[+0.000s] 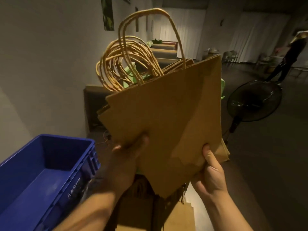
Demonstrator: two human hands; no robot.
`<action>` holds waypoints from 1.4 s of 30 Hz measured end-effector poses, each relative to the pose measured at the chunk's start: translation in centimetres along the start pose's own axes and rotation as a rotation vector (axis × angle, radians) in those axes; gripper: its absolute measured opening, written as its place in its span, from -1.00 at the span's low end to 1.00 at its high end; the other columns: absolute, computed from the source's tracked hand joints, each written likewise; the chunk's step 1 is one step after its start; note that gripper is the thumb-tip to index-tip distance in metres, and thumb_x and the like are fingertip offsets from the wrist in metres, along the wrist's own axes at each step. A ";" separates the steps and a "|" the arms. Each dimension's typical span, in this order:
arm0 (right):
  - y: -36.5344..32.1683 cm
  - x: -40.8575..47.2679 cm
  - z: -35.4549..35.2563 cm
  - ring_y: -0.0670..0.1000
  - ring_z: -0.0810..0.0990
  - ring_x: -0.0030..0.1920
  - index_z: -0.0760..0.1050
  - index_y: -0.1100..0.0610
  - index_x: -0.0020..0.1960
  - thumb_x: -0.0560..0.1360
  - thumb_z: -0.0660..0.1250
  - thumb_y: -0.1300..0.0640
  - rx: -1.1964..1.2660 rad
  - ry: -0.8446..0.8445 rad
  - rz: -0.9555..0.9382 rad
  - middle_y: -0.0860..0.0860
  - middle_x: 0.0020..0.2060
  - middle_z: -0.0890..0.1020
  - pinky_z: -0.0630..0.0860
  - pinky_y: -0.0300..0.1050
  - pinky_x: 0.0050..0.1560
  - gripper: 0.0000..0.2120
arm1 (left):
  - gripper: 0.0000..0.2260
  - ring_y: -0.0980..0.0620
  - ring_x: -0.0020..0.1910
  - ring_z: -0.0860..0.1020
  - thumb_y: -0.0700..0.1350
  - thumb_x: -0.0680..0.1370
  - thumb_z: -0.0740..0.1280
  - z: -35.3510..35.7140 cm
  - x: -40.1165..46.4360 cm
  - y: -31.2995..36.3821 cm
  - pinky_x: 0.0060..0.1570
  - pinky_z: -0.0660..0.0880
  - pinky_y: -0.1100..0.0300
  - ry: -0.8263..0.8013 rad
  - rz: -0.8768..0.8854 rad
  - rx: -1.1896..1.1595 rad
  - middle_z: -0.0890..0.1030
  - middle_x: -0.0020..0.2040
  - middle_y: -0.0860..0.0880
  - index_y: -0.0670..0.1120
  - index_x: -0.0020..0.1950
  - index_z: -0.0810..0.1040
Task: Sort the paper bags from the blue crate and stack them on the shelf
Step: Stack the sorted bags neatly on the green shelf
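Note:
A fanned bundle of flat brown paper bags [168,117] with twisted rope handles [126,64] is held up in front of me. My left hand [126,157] grips the bundle's lower left edge, thumb on the front. My right hand [210,170] grips its lower right corner, thumb pressed on the front bag. The blue crate [46,172] stands at the lower left and its visible inside holds nothing. More brown bags [180,214] lie on a surface below my hands, partly hidden by the bundle.
A dark shelf unit [95,107] stands against the white wall behind the bags. A black standing fan [253,100] is on the floor to the right. A person [290,54] stands far back right near tables.

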State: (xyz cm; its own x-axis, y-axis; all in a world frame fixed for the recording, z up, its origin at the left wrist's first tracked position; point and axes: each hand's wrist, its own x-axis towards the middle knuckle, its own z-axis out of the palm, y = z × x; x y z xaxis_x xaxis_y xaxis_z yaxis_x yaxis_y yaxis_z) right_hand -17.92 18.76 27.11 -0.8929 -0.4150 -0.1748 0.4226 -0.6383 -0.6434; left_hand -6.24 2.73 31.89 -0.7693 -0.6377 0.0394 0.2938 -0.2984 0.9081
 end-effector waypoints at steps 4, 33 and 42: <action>-0.2 0.5 0.4 0.24 0.68 0.13 0.54 0.05 0.30 0.49 0.32 -0.05 -0.069 -0.098 0.036 0.10 0.13 0.72 0.66 0.22 -0.14 -0.58 | -0.67 0.17 -0.20 0.69 -0.31 0.68 0.26 0.7 2.9 1.1 0.27 0.52 -0.18 0.021 -0.065 0.077 0.74 -0.20 0.10 -0.03 -0.20 0.61; -4.5 3.9 4.6 0.19 0.70 0.14 0.47 0.21 0.33 0.59 0.32 0.19 -0.283 -0.063 -0.052 0.19 0.13 0.70 0.70 0.06 -0.01 -0.68 | -0.42 0.09 0.14 0.54 0.14 0.55 0.42 1.2 10.1 4.9 0.44 0.31 0.03 -0.207 -0.220 0.403 0.59 0.24 -0.01 -0.11 0.48 0.41; -4.2 4.0 7.5 0.13 0.74 0.04 0.53 0.27 0.27 0.59 0.36 0.21 -0.273 0.013 -0.030 0.15 0.06 0.74 0.70 -0.05 -0.17 -0.73 | -0.31 -0.08 0.25 0.64 0.11 0.42 0.48 -1.6 7.7 3.0 0.16 0.62 -0.04 -0.162 -0.110 0.123 0.67 0.27 -0.01 0.07 0.53 0.37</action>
State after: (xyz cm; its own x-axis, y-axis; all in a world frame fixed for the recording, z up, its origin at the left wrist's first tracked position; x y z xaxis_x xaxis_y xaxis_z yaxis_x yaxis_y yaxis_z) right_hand -22.08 14.96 34.72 -0.9068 -0.3896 -0.1612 0.3403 -0.4508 -0.8252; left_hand -10.41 -4.20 34.30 -0.8768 -0.4809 -0.0055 0.1390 -0.2644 0.9543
